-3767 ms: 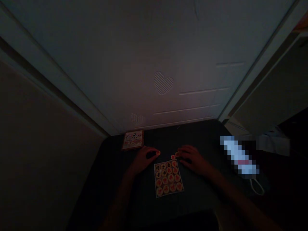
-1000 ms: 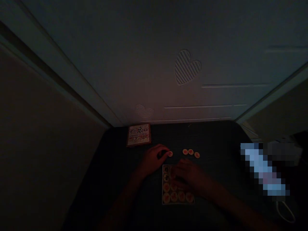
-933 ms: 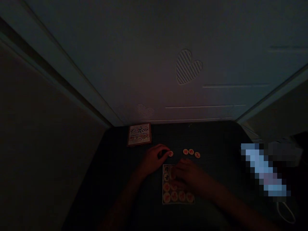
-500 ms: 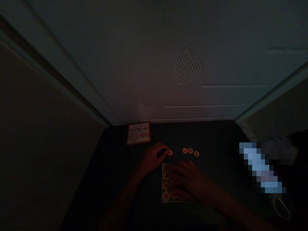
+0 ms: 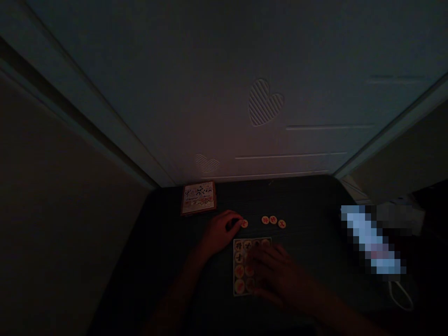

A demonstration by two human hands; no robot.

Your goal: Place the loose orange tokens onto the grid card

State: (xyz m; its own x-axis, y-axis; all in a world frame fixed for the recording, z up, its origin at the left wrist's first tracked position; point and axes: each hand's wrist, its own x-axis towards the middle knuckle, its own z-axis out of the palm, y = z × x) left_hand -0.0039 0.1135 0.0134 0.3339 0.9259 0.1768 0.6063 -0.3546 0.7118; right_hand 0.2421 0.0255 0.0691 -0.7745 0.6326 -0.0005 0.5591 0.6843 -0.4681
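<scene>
My left hand [image 5: 220, 231] has its fingers curled, with thumb and fingertips closed at the left edge of a round Chinese chess piece [image 5: 244, 224] on the table. My right hand [image 5: 280, 273] is over a square tray [image 5: 234, 268] of Chinese chess pieces, its fingers apart and slightly bent. It hides the tray's right and lower part. Pieces with dark and red characters, such as the upper left piece [image 5: 239, 246], show in rows there. Nothing can be made out in the right fingers. Three loose pieces [image 5: 273, 220] lie to the right of my left hand.
A flat box [image 5: 199, 198] with Chinese writing on its lid lies at the back left of the dark table [image 5: 308, 200]. Behind stands a pale panel [image 5: 224, 93] with embossed hearts. At the right are a blurred-out bright object [image 5: 373, 240] and a white cord loop [image 5: 402, 298]. Light is dim.
My right hand has drawn back down and to the right over the tray, uncovering more of its top row. My left hand stays at the same piece. The view has shifted slightly.
</scene>
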